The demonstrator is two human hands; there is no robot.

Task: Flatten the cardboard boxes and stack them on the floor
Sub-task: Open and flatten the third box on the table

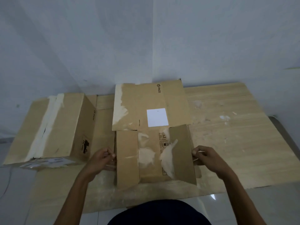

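A brown cardboard box [151, 151] stands in the middle of a low wooden board [235, 135]. Its far flap, with a white label and PICO print, stands up and its two side flaps are folded inward. My left hand [102, 159] grips the box's left side with curled fingers. My right hand [206, 157] grips the right side, the thumb hooked over the edge. A second, closed cardboard box [53, 127] with torn white tape along its top sits at the left of the board.
A grey wall corner rises right behind the boxes. White tiled floor [259, 205] surrounds the board in front and at the left. The board's right half is bare, with paint smears. A thin cable lies on the floor at the far left.
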